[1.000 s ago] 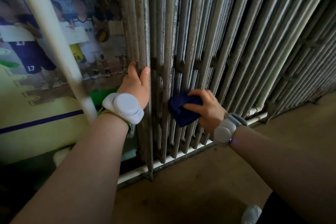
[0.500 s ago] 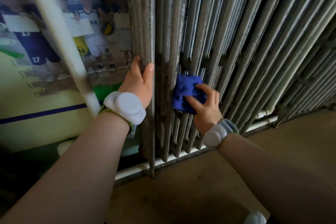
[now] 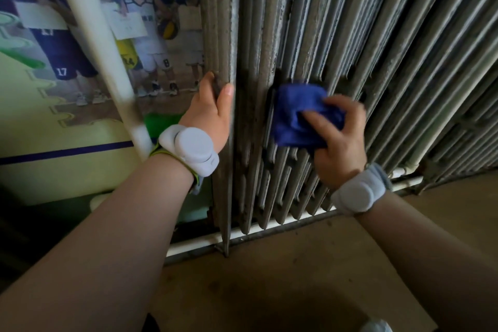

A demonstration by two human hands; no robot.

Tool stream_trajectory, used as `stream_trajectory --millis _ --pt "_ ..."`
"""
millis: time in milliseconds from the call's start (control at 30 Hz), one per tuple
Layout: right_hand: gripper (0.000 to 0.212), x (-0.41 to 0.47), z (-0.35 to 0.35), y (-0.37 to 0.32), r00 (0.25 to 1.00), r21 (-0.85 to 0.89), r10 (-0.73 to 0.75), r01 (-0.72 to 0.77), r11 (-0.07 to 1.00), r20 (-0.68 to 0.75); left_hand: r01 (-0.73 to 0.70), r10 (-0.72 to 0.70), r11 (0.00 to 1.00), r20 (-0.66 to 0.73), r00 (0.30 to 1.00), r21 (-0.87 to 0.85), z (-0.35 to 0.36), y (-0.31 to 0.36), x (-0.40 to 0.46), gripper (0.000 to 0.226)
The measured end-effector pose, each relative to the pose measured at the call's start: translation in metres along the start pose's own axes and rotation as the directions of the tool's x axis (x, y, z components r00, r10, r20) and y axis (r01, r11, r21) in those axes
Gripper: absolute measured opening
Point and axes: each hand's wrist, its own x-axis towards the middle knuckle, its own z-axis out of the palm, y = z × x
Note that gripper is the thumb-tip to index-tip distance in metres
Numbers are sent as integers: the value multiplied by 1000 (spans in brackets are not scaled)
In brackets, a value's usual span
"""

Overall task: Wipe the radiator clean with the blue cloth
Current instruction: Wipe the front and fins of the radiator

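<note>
Higher up the radiator (image 3: 336, 35) than a moment ago, the right hand (image 3: 338, 140) bunches the blue cloth (image 3: 296, 116) in its fingers against the columns, while the left hand (image 3: 208, 113) grips the radiator's end column.

Two bare forearms, a device strapped on each wrist

The left wrist device (image 3: 192, 149) is white, with rounded lobes and a yellow-green strap; the right wrist device (image 3: 357, 193) is a white rounded pod on a pale blue-grey band. No sleeves show.
</note>
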Motion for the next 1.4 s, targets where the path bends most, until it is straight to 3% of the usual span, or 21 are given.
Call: stream_trajectory --millis 100,267,367,500,567,667,767,833,1033,1133,1267,1333,1400 --pt "58 16 3 4 999 5 49 -49 999 -2 -1 1 1000 -13 1000 -11 2 0 -1 55" --pt "40 -36 35 -5 985 -98 43 -26 995 170 -12 12 1000 -4 1000 -21 2 -1 0 55" --pt "49 -77 41 -1 854 -81 129 -102 991 504 -10 10 1000 -1 1000 -16 1 -1 -1 55" --pt "64 -105 44 8 785 -49 94 -80 996 612 -11 11 1000 -6 1000 -10 1 -1 -1 55" --pt "70 -102 41 10 812 -3 52 -61 998 581 -16 16 1000 5 1000 -13 1 -1 -2 55" --pt "63 -73 22 4 935 32 -13 2 999 354 -15 15 1000 9 1000 -13 1 -2 -1 56" --pt "64 -26 11 0 994 32 46 -50 998 94 -20 21 999 10 1000 -40 2 -3 1 56" --pt "65 -13 17 1 993 29 107 -109 994 38 -21 21 998 2 1000 -59 4 -4 1 56" --pt "31 -77 54 -1 967 -52 73 -62 997 245 -43 44 997 26 999 -65 8 -12 0 57" --pt "49 -116 66 8 862 -66 161 -147 987 480 -37 42 996 65 997 -79 8 -18 0 59" --pt "43 -169 78 10 734 -138 261 -225 964 627 -16 17 1000 88 996 -5 13 -18 -8 59" --pt "30 -168 80 10 764 -92 190 -169 981 616 -7 2 999 101 995 40 13 -17 -11 59" --pt "33 -154 73 12 856 -1 81 -94 996 510 8 -18 997 133 991 76 13 -16 -14 60"
